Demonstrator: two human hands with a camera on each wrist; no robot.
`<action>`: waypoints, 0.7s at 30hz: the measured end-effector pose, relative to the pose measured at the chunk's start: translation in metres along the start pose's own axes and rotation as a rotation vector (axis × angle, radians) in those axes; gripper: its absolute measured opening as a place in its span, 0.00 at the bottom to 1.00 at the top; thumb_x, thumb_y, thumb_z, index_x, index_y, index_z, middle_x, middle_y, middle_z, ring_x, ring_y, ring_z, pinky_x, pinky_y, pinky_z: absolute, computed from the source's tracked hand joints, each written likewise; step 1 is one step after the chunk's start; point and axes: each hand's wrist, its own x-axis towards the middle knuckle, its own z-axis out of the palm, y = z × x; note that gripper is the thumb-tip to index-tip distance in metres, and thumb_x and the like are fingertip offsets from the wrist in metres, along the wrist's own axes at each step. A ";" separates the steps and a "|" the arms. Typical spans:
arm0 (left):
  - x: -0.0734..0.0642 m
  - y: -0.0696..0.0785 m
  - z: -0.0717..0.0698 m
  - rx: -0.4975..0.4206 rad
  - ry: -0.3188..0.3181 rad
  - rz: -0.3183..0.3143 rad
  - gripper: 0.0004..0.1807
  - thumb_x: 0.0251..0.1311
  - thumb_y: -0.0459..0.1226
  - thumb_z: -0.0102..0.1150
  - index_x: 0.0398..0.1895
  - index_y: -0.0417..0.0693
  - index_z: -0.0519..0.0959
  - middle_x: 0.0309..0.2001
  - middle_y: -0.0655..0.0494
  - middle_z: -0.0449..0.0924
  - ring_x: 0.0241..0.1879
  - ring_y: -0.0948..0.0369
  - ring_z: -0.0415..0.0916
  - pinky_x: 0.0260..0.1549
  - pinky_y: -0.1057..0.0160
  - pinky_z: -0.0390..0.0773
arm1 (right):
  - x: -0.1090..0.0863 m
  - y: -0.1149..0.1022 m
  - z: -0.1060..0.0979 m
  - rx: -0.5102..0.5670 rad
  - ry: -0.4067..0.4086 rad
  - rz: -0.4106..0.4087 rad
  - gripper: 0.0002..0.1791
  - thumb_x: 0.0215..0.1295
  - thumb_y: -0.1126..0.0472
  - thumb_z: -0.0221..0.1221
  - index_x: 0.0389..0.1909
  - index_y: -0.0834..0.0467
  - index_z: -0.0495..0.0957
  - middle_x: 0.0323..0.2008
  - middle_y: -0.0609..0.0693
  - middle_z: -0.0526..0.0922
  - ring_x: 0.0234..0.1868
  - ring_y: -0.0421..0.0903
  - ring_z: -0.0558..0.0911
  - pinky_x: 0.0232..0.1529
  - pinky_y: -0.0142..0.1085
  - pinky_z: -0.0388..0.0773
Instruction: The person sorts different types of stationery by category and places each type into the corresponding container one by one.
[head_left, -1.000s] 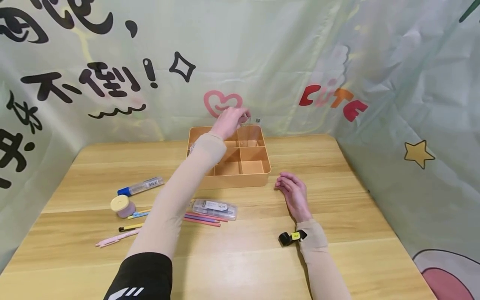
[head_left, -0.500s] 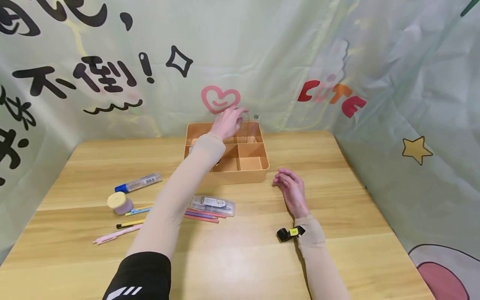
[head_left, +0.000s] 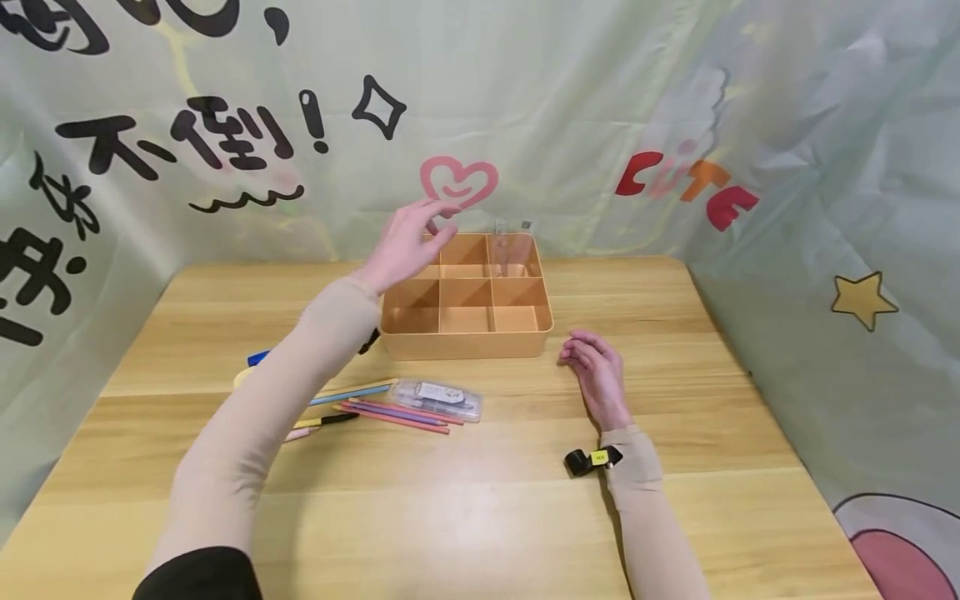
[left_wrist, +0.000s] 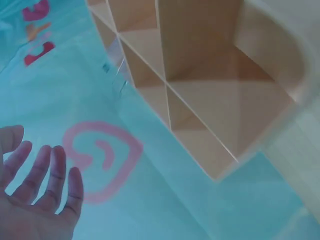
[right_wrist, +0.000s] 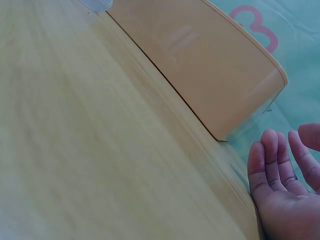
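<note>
My left hand point(head_left: 408, 242) hovers over the left back part of an orange compartment box point(head_left: 468, 346), fingers loosely spread and holding nothing. In the left wrist view this hand point(left_wrist: 45, 195) is beside the box, apart from it. A clear, thin upright object point(head_left: 501, 250) stands in the back right compartment and rises above the rim; its kind is hard to make out. To the right of the box, my right hand point(head_left: 597, 375) rests on the table on its side, fingers loosely bent and holding nothing. My left forearm hides part of the table.
In front of the box lie a clear plastic case point(head_left: 442, 402), several coloured pencils point(head_left: 397, 417) and a yellow-and-black pen point(head_left: 337, 419). A blue cap point(head_left: 257, 358) and a pale yellow lid point(head_left: 242, 378) peek out behind the left forearm. A printed curtain point(head_left: 562, 125) hangs behind the table.
My left hand has moved left, away from the clear object at the back right compartment, which now stands there untouched. The right hand has stayed on the table. The head view has shifted slightly.
</note>
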 end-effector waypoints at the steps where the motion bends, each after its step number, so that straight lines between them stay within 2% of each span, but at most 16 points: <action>1: -0.007 -0.003 -0.006 0.002 0.011 -0.007 0.20 0.73 0.42 0.55 0.64 0.48 0.77 0.60 0.50 0.81 0.46 0.53 0.81 0.50 0.51 0.76 | 0.000 0.000 0.000 0.001 0.000 -0.001 0.10 0.73 0.73 0.50 0.42 0.64 0.81 0.33 0.51 0.85 0.33 0.45 0.83 0.41 0.35 0.83; 4: -0.027 -0.011 -0.023 0.008 0.035 -0.026 0.21 0.72 0.43 0.56 0.65 0.49 0.76 0.59 0.48 0.82 0.48 0.52 0.81 0.51 0.49 0.75 | 0.001 0.001 -0.001 0.004 0.001 -0.004 0.09 0.73 0.73 0.50 0.45 0.68 0.79 0.33 0.51 0.85 0.33 0.45 0.83 0.41 0.36 0.83; 10: -0.063 -0.034 -0.054 0.032 0.057 -0.059 0.23 0.71 0.43 0.57 0.66 0.47 0.75 0.57 0.43 0.82 0.52 0.47 0.80 0.50 0.46 0.76 | 0.001 0.003 0.000 0.003 -0.001 0.001 0.11 0.73 0.74 0.49 0.43 0.65 0.81 0.34 0.52 0.85 0.33 0.45 0.84 0.41 0.35 0.83; 15: -0.089 -0.051 -0.081 0.083 0.035 -0.127 0.22 0.71 0.43 0.58 0.66 0.47 0.75 0.58 0.42 0.82 0.54 0.45 0.80 0.49 0.43 0.75 | 0.001 0.003 0.000 0.005 -0.009 0.000 0.11 0.73 0.74 0.49 0.44 0.65 0.81 0.34 0.53 0.85 0.34 0.45 0.84 0.42 0.36 0.83; 21: -0.115 -0.060 -0.109 0.135 -0.004 -0.180 0.23 0.71 0.43 0.58 0.65 0.46 0.75 0.59 0.40 0.81 0.55 0.43 0.78 0.50 0.41 0.74 | 0.002 0.004 -0.001 0.030 -0.024 -0.013 0.10 0.73 0.74 0.50 0.47 0.70 0.78 0.35 0.54 0.85 0.34 0.46 0.84 0.42 0.36 0.83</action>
